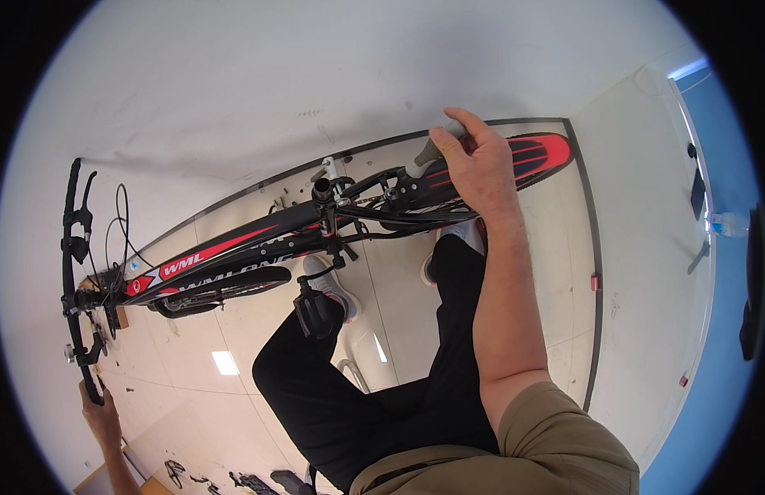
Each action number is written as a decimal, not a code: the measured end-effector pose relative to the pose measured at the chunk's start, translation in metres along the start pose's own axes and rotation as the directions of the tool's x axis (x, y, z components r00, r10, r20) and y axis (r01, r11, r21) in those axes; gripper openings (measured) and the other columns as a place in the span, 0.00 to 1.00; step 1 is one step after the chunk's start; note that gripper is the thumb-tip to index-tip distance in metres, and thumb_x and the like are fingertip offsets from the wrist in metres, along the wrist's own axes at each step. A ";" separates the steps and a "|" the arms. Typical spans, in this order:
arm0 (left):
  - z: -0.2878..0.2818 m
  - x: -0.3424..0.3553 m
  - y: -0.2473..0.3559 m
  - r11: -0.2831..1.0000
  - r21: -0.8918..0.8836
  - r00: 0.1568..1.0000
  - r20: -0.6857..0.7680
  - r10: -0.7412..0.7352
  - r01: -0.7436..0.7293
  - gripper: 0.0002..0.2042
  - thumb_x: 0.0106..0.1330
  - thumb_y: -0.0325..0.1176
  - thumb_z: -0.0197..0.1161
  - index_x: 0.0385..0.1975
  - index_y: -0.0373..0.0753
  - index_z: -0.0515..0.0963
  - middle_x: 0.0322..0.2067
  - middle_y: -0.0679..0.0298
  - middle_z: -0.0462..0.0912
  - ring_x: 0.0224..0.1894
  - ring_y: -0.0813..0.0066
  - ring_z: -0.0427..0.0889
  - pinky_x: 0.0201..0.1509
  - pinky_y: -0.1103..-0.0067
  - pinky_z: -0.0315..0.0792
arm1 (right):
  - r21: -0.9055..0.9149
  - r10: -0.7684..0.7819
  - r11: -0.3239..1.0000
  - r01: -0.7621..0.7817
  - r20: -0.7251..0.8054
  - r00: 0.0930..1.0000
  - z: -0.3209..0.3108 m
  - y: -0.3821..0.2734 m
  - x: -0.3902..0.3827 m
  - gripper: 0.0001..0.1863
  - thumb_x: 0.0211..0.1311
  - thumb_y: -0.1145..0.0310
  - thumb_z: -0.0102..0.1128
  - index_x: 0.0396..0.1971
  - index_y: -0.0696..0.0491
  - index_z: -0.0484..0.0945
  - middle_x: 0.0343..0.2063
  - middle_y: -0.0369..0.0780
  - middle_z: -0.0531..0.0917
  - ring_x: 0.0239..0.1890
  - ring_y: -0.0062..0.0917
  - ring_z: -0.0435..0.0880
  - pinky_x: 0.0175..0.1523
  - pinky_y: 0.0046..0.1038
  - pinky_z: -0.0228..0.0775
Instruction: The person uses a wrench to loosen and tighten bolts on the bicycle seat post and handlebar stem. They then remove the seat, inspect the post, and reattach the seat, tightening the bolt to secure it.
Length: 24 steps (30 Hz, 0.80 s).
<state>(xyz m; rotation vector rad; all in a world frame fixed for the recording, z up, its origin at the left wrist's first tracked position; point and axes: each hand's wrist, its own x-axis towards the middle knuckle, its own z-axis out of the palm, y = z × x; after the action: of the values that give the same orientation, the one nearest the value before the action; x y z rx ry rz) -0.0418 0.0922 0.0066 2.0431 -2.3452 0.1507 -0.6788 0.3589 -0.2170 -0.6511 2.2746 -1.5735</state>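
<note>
A black and red bicycle [225, 243] stretches across the view, its handlebar [75, 247] at the left and a red and black rear mudguard [541, 157] at the right. My left hand [103, 421] is closed round the handlebar's near end, at the lower left. Above the rear part of the frame, my right hand [485, 169] has its thumb and fingers round a grey cylindrical piece [429, 155], partly hidden by the fingers; its kind cannot be made out. No saddle sits on the seat tube top [322, 190]. A black pedal [315, 316] hangs near my knee.
Close behind the bicycle rises a white wall [275, 91], and another white panel [646, 247] stands at the right. Loose black parts [254, 483] lie on the tiled floor [193, 346] at the bottom. My shoes [337, 289] are beside the frame.
</note>
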 end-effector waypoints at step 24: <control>0.001 0.000 -0.002 0.999 0.014 0.999 -0.029 0.046 -0.046 0.17 0.68 0.27 0.58 0.56 0.40 0.69 0.16 0.67 0.65 0.16 0.77 0.67 0.21 0.71 0.65 | 0.047 0.023 0.999 -0.015 -0.178 0.984 0.006 0.013 0.005 0.17 0.61 0.67 0.70 0.44 0.62 0.81 0.31 0.42 0.87 0.33 0.24 0.83 0.42 0.26 0.75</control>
<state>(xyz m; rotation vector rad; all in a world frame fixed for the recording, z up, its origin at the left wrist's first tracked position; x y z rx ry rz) -0.0401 0.0915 0.0053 1.9796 -2.3813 0.1975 -0.6828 0.3555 -0.2316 -0.4926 2.3550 -1.7321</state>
